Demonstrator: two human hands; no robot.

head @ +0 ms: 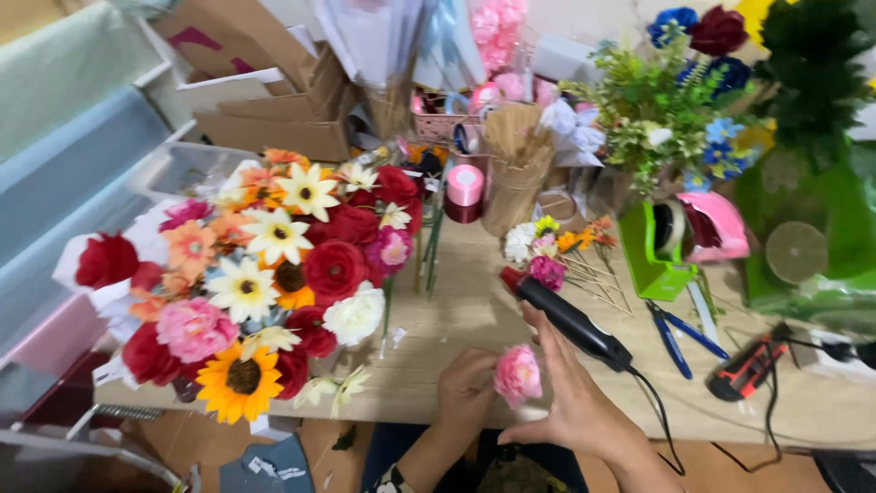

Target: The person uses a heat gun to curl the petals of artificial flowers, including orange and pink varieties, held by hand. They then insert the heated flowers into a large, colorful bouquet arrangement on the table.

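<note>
the left hand (pixel 464 388) is pinching a pink flower (pixel 517 374) low over the near edge of the tabletop (pixel 474 319), its grip closed on the bloom's underside, while the right hand (pixel 570 397) is cupping the bloom from the other side, fingers spread and only lightly touching the petals; whether the right thumb is pressing the stem is hidden. a black glue gun (pixel 568 321) with a red tip is lying on the tabletop just beyond the right hand, its cord trailing off past the wrist. a big mixed bouquet (pixel 265 274) is standing to the left, and a small bunch of loose stems (pixel 558 251) is lying past the gun. blue scissors (pixel 680 333) and a green tape dispenser (pixel 659 251) are sitting to the right. to handle the bloom well, it seems wise to be keeping the pinch at the base so the petals are not crushing, to be turning the flower toward the light, and to be keeping fingers clear of the gun's tip, which may be hot.
</note>
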